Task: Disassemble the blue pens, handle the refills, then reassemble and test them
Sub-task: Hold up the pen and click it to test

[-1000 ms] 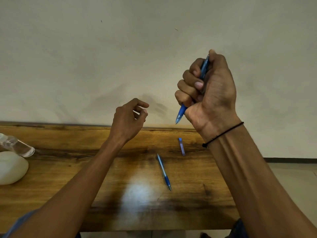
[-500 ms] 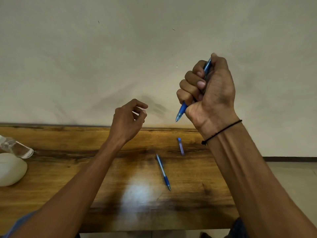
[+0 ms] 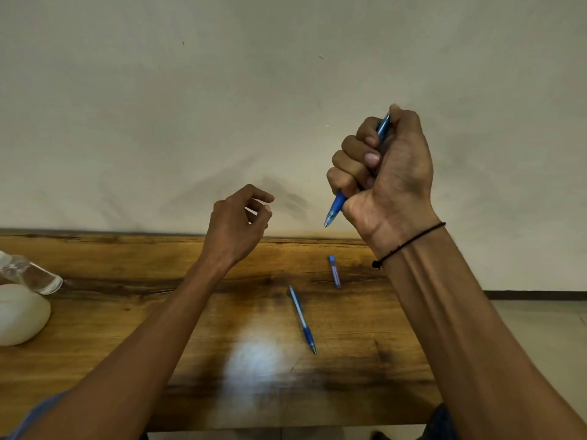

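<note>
Pen (image 3: 336, 207) number one sits in the right hand (image 3: 389, 179), raised above the tabletop (image 3: 127, 312) at about 2 o'clock in the view. That hand is a closed fist around the barrel, thumb over the top end, tip poking out below the little finger and pointing down toward 7 o'clock. A thin black cord (image 3: 409, 244) circles the right wrist. The left hand (image 3: 236, 222) hangs near the centre, above the tabletop's far edge, loosely curled with finger and thumb tips close together; whether it pinches anything small, I cannot tell. A second pen (image 3: 301, 319) lies flat on the wood at roughly 5 o'clock from the left hand, tip toward the near edge. A short blue piece (image 3: 334, 272) lies just beyond it, toward 1 o'clock, apart from it. At 9 o'clock, by the left edge, a clear bottle (image 3: 31, 274) lies tilted over a white rounded lump (image 3: 19, 312).
</note>
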`<move>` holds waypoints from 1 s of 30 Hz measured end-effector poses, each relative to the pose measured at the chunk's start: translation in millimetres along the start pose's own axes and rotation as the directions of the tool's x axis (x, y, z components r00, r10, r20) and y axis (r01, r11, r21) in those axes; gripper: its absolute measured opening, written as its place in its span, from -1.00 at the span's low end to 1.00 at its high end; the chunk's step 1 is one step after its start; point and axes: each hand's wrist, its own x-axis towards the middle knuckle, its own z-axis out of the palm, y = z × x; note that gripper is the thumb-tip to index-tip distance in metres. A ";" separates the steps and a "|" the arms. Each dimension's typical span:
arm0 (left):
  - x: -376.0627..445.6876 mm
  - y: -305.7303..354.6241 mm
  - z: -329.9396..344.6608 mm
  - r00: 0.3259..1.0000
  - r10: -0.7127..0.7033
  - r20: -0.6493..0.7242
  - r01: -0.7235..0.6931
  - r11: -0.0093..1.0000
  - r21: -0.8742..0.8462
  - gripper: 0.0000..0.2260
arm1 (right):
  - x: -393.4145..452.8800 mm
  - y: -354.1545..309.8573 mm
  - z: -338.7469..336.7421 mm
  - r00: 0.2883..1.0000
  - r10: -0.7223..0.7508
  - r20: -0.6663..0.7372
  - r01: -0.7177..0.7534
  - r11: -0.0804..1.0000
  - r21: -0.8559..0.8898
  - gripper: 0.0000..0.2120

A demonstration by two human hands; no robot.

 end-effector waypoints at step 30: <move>-0.4 -2.0 2.2 1.000 0.016 0.007 -0.016 1.000 -0.009 -0.82 | 1.7 -3.0 -1.8 1.000 0.016 0.005 -0.016 1.000 -0.010 -0.50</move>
